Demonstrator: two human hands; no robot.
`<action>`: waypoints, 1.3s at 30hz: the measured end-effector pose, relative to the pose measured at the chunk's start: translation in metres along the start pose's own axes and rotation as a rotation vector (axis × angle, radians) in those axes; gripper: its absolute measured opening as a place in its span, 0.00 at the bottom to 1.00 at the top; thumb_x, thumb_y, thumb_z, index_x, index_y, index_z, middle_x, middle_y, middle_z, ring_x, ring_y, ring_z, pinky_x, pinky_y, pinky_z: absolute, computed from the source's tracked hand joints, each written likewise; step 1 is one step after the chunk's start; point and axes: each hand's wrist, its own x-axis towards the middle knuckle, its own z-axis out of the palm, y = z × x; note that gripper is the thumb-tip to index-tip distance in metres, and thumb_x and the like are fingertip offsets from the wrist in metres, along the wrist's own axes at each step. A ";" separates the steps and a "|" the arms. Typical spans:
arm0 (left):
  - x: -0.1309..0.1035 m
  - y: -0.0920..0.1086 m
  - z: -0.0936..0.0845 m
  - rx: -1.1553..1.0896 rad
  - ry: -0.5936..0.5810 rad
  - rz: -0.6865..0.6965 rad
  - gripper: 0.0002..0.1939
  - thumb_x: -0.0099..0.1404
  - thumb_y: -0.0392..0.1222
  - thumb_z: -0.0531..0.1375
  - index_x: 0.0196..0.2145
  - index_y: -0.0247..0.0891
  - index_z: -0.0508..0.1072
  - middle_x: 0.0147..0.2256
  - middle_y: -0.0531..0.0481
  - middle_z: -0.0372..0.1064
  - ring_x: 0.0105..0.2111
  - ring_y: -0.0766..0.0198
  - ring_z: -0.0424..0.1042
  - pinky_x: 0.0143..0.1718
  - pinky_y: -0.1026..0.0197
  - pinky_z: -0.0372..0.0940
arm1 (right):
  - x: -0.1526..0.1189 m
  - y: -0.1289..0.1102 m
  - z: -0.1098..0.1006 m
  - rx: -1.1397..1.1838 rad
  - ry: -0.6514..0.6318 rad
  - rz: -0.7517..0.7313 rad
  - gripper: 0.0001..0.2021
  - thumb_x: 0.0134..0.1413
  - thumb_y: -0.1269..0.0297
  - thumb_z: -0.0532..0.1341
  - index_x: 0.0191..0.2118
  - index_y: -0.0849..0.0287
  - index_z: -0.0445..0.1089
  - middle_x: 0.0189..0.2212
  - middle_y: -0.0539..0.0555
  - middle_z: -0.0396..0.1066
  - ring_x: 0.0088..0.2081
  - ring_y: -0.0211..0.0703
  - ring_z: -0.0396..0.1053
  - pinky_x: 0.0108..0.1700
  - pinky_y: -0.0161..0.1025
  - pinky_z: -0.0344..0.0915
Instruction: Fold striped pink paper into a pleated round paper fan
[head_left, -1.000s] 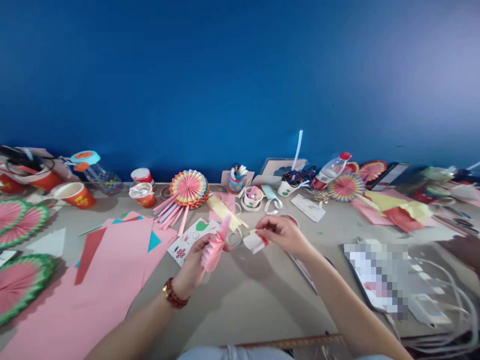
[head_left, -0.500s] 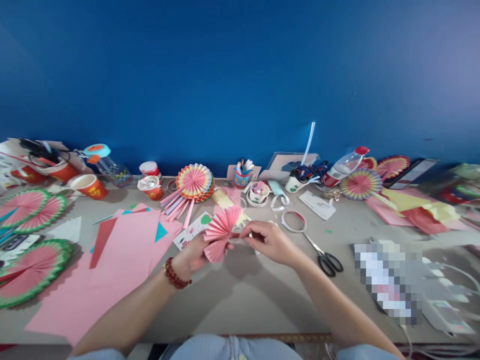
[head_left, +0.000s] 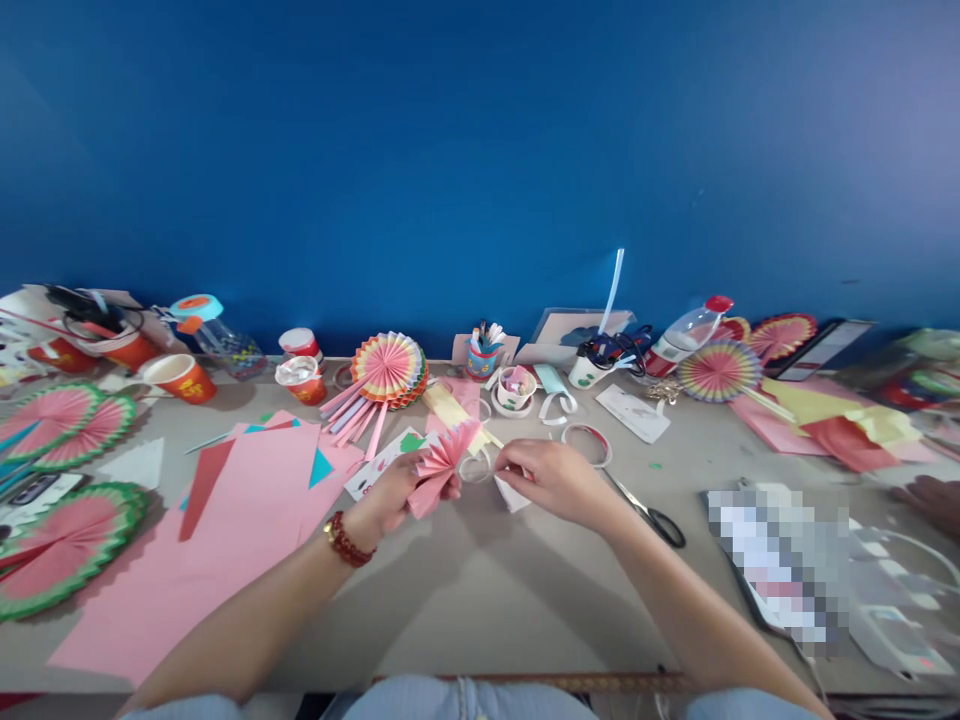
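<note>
My left hand (head_left: 397, 492), with a red bead bracelet at the wrist, grips a pleated pink paper fan (head_left: 442, 468) that spreads open above the grey table (head_left: 450, 600). Just right of the fan is my right hand (head_left: 551, 478), its thumb and fingertips pinched together; whatever may be between them is too small to make out. A small white paper piece (head_left: 513, 495) lies under those fingertips. Behind the hands sits a clear tape ring (head_left: 475, 466). Black-handled scissors (head_left: 664, 525) lie partly behind my right forearm.
Pink sheets (head_left: 247, 500) and green-edged fans (head_left: 75, 540) cover the left side. Cups, a round fan (head_left: 388, 368) and a bottle (head_left: 686, 335) line the back. A tape roll (head_left: 589, 443) lies behind my right hand. Another person's hand (head_left: 930, 500) shows at the far right.
My right hand has moved right, away from the fan. The fan's pleats have drawn closer together in my left hand. Another person's hand has appeared at the right edge.
</note>
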 end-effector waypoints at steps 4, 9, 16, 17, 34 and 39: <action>0.003 0.011 -0.010 0.150 0.023 0.047 0.11 0.53 0.43 0.67 0.31 0.32 0.76 0.29 0.45 0.76 0.31 0.59 0.75 0.39 0.58 0.69 | -0.001 0.002 -0.004 -0.054 -0.005 -0.050 0.08 0.63 0.70 0.56 0.37 0.56 0.72 0.32 0.50 0.74 0.31 0.38 0.70 0.32 0.33 0.55; 0.010 0.023 -0.013 0.316 0.023 0.030 0.11 0.53 0.45 0.66 0.30 0.34 0.72 0.28 0.46 0.75 0.27 0.61 0.75 0.34 0.58 0.69 | 0.003 -0.015 0.002 -0.218 -0.023 -0.237 0.07 0.65 0.69 0.55 0.38 0.56 0.70 0.34 0.52 0.73 0.34 0.40 0.70 0.33 0.35 0.55; 0.021 0.038 -0.011 0.750 -0.008 0.081 0.15 0.57 0.51 0.63 0.25 0.35 0.71 0.22 0.47 0.74 0.16 0.68 0.63 0.18 0.66 0.49 | 0.015 -0.044 0.003 -0.565 0.005 -0.392 0.06 0.62 0.71 0.56 0.34 0.58 0.68 0.30 0.53 0.71 0.28 0.40 0.65 0.30 0.38 0.51; 0.022 0.039 -0.011 0.816 -0.003 0.108 0.15 0.58 0.50 0.62 0.23 0.35 0.71 0.21 0.48 0.73 0.15 0.69 0.60 0.19 0.65 0.49 | 0.017 -0.046 0.002 -0.570 0.014 -0.406 0.05 0.61 0.71 0.56 0.34 0.58 0.68 0.30 0.53 0.71 0.29 0.41 0.65 0.31 0.38 0.52; 0.041 0.046 -0.008 1.265 0.025 0.247 0.16 0.62 0.40 0.54 0.19 0.33 0.70 0.15 0.54 0.66 0.15 0.69 0.62 0.24 0.65 0.52 | 0.034 -0.045 0.002 -0.504 0.025 -0.425 0.11 0.67 0.68 0.51 0.36 0.59 0.70 0.32 0.55 0.72 0.33 0.41 0.68 0.34 0.38 0.55; 0.030 0.044 0.001 1.368 0.041 0.313 0.15 0.59 0.34 0.55 0.16 0.37 0.67 0.15 0.50 0.67 0.19 0.65 0.65 0.26 0.63 0.53 | 0.038 -0.035 -0.002 -0.460 0.029 -0.339 0.09 0.66 0.68 0.54 0.36 0.59 0.70 0.32 0.53 0.72 0.33 0.40 0.67 0.31 0.37 0.51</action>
